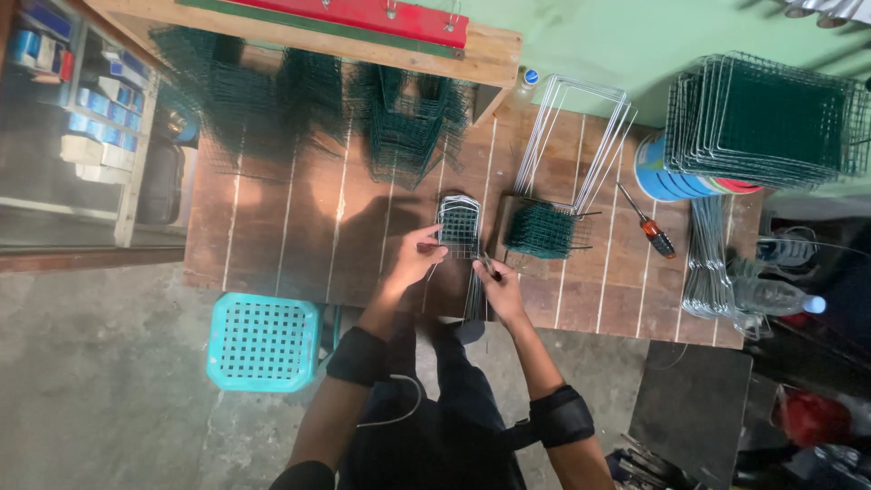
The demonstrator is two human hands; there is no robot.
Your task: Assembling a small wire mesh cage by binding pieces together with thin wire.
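My left hand (415, 257) grips the near left edge of a small stack of green wire mesh pieces (459, 227) lying on the wooden workbench (299, 245). My right hand (498, 280) is closed on a thin dark tool (489, 265) whose tip meets the lower right corner of that stack. Thin wire legs run from the stack toward the bench's near edge between my hands. Black sleeves cover both elbows.
A darker green mesh bundle (541, 229) lies right of the stack, with bent wire frames (572, 136) behind. A screwdriver (649, 224), stacked mesh panels (767, 118) on a blue drum, bottles (771, 295) and green mesh piles (399, 118) surround them. A teal stool (263, 342) stands left.
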